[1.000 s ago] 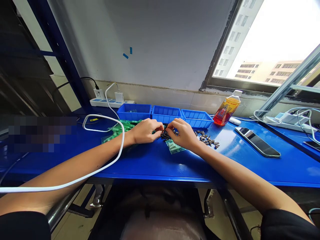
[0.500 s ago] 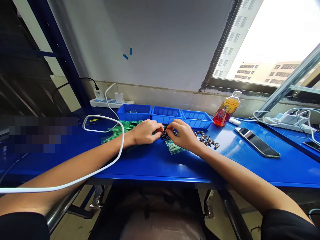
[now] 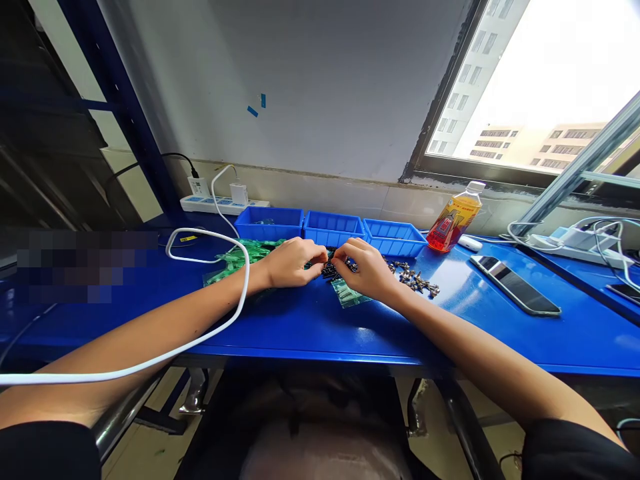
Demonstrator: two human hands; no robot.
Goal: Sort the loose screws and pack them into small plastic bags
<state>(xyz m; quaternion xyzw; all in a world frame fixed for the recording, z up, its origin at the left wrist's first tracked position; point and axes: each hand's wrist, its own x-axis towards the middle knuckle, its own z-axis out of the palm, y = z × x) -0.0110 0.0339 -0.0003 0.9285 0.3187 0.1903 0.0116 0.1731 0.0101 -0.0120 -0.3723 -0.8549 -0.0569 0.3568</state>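
My left hand (image 3: pixel 297 263) and my right hand (image 3: pixel 365 268) face each other over the blue table (image 3: pixel 310 333), fingertips pinched and nearly meeting. Whatever sits between the fingertips is too small to make out. Dark screws (image 3: pixel 330 271) lie in a pile just behind and between the hands. Silvery-brown screws (image 3: pixel 419 283) spread out to the right of my right hand. Under that hand rests a small green-tinted plastic bag (image 3: pixel 349 295). A heap of green plastic bags (image 3: pixel 240 259) lies behind my left wrist, partly hidden by it.
Three blue bins stand in a row at the back: left (image 3: pixel 270 227), middle (image 3: pixel 334 231), right (image 3: pixel 395 241). A drink bottle (image 3: pixel 454 219) and a phone (image 3: pixel 516 285) are to the right. A white cable (image 3: pixel 242 300) loops over my left forearm. Power strips (image 3: pixel 224 205) sit at the back.
The view has shifted very slightly. Both hands keep their pinched pose in the same place, and nothing else has visibly moved.
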